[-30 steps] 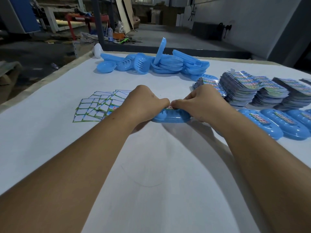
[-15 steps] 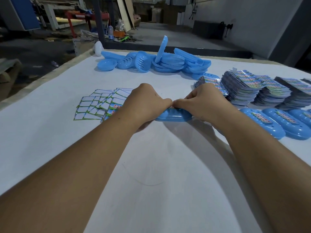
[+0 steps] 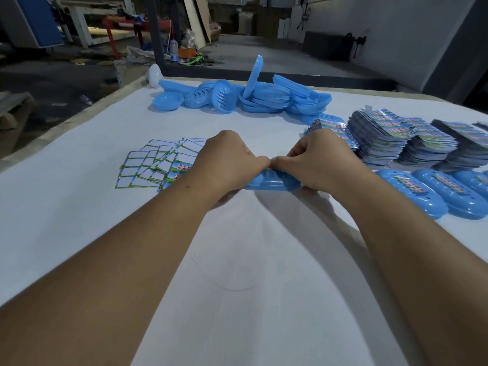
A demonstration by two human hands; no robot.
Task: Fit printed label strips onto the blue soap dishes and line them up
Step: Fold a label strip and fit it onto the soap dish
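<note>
On the white table (image 3: 79,233), left hand (image 3: 227,162) and right hand (image 3: 317,161) both clamped on one blue soap dish (image 3: 266,184), thumbs meeting above it

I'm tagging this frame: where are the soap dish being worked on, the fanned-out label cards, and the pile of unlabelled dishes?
soap dish (image 3: 266,184), head view, front wall.
label cards (image 3: 148,167), head view, middle of the fan.
pile of dishes (image 3: 266,100), head view, stacked rims.

Dim workshop — grey wall (image 3: 396,27), concrete floor (image 3: 277,62), red metal frame (image 3: 124,22).
</note>
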